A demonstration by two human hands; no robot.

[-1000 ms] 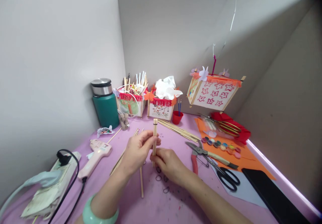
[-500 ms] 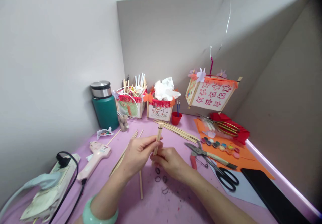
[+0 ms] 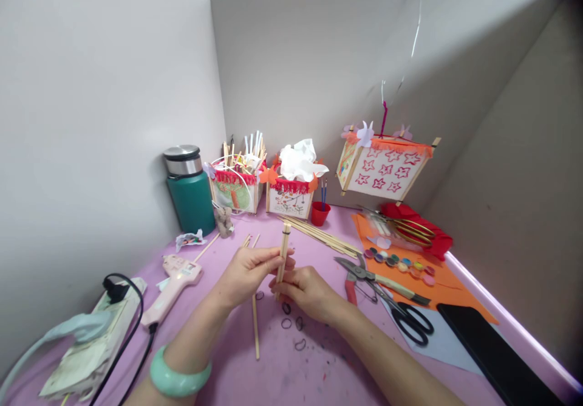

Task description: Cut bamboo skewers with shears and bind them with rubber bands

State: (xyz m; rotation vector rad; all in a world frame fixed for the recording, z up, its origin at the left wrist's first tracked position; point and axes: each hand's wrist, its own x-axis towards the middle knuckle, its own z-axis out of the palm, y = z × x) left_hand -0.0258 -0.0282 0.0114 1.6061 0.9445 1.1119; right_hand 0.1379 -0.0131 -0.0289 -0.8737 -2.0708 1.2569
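Note:
A short bundle of pale wooden sticks (image 3: 284,245) stands nearly upright between my hands, with a dark band round its top. My left hand (image 3: 246,272) pinches it at mid-height between thumb and fingers. Lower down, the thumb and fingers of my right hand (image 3: 307,290) close on the bundle's bottom end. Several small dark rubber bands (image 3: 286,323) lie on the purple tabletop (image 3: 273,381) just below my hands. One loose stick (image 3: 255,330) lies beside my left hand, and other sticks are partly hidden behind it.
Left: a glue gun (image 3: 175,284), power strip (image 3: 91,345) and green bottle (image 3: 190,202). Back: two decorated boxes (image 3: 289,202), a red cup (image 3: 320,213) and long sticks (image 3: 323,237). Right: pruning shears (image 3: 359,275), black scissors (image 3: 412,324), paints (image 3: 401,264), a phone (image 3: 492,351) and a hanging lantern (image 3: 387,169).
Both hands and the bundle have shifted slightly left, and the bundle's top is a little lower. A rubber band beside my left hand has come into view.

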